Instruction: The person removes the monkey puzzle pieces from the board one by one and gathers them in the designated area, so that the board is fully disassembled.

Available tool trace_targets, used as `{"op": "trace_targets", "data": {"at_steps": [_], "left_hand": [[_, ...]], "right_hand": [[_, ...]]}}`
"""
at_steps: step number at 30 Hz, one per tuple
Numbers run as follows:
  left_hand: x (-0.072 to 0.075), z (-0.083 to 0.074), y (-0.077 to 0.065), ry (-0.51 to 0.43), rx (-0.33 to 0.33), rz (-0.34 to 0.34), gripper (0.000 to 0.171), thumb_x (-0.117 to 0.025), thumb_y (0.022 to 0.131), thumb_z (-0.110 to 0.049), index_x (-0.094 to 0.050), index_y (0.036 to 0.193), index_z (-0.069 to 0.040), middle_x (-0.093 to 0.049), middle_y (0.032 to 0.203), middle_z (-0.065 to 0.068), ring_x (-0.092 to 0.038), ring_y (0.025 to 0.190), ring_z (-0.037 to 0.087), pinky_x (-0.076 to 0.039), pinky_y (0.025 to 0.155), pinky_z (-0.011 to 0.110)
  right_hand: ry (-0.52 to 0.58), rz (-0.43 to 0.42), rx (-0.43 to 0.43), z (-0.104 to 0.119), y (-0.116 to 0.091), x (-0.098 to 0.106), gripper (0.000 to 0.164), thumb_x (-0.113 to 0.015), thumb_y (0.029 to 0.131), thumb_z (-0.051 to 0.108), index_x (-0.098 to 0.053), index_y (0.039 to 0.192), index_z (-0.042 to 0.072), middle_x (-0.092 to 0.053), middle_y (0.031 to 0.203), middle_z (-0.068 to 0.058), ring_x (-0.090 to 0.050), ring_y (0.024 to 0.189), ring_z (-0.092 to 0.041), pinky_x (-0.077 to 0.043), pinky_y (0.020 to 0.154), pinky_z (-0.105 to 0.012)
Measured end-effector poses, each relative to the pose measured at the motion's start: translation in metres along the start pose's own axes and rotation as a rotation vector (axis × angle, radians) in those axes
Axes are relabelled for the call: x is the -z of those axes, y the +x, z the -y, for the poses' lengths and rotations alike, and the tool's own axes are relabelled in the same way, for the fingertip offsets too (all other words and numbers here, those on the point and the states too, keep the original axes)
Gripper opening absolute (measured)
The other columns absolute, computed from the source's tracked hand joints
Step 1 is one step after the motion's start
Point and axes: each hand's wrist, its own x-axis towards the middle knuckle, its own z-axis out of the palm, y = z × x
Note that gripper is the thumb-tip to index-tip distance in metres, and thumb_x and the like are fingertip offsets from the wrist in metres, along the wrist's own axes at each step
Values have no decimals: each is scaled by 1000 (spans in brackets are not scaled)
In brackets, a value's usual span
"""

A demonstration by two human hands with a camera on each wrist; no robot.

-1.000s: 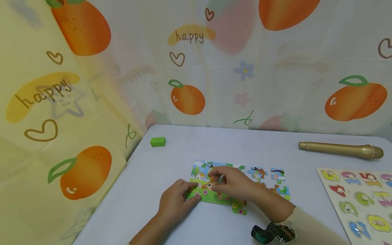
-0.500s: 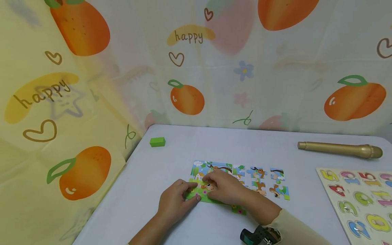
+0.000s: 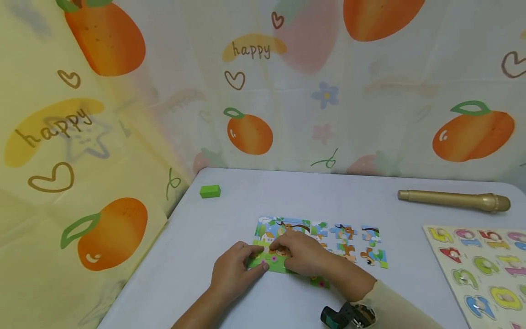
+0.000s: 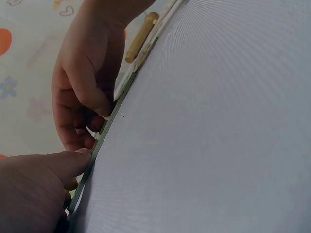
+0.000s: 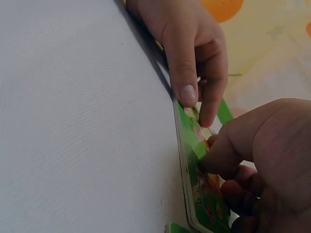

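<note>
A flat picture puzzle (image 3: 263,234) with a house, animals and flowers lies on the white table. My left hand (image 3: 235,269) rests at its left side, thumb and forefinger stretched onto the picture. From the right, my right hand (image 3: 306,256) bends over the middle of it. In the right wrist view its thumb and fingers pinch what looks like a green puzzle piece (image 5: 198,149), low against the board; the fingers hide most of it. Several loose puzzle pieces, such as one with a branch (image 3: 371,234), lie right of the puzzle.
A green block (image 3: 210,191) sits at the back left of the table. At the back right lies a gold toy microphone (image 3: 454,200). A number board with knobs (image 3: 476,269) takes up the right side. A fruit-print curtain (image 3: 296,114) hangs behind the table.
My right hand has moved left and down onto the puzzle, uncovering loose pieces on the right, then stayed nearly in place. The left hand has kept its position.
</note>
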Motion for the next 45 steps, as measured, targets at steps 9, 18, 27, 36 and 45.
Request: {"op": "trace_targets", "data": {"at_steps": [9, 18, 27, 36, 45], "left_hand": [[1, 0, 0, 0, 2, -1, 35, -92, 84, -33, -82, 116, -24, -55, 88, -16, -43, 69, 0, -37, 60, 22], [-1, 3, -1, 2, 2, -16, 34, -92, 83, -33, -83, 114, -25, -58, 90, -18, -44, 69, -1, -37, 60, 21], [-1, 2, 0, -11, -3, -20, 33, -92, 83, -32, -83, 113, -25, -58, 89, -17, -44, 70, -1, -37, 60, 21], [-2, 2, 0, -8, 2, -15, 34, -93, 83, -32, -83, 114, -25, -58, 89, -17, -44, 70, 0, -37, 60, 22], [-3, 3, 0, -8, -30, -29, 35, -93, 82, -32, -83, 114, -23, -58, 88, -16, -43, 69, -1, -37, 59, 22]], "right_hand": [[-3, -37, -15, 1, -1, -6, 50, -66, 81, -11, -76, 122, 15, -61, 108, 2, -59, 100, -19, -48, 84, -40], [13, -57, -43, 3, -1, -10, 49, -69, 79, -12, -76, 119, 15, -61, 109, 1, -59, 104, -21, -50, 88, -45], [32, -75, -51, 2, 0, -11, 50, -69, 79, -12, -75, 119, 17, -62, 111, 1, -60, 105, -21, -49, 88, -45], [77, -77, -36, 2, -2, -10, 52, -65, 80, -15, -71, 119, 18, -63, 102, 5, -58, 95, -17, -49, 82, -40], [174, -79, -35, 0, -3, -7, 37, -69, 90, -3, -70, 121, 17, -63, 100, 4, -56, 87, -15, -46, 77, -37]]}}
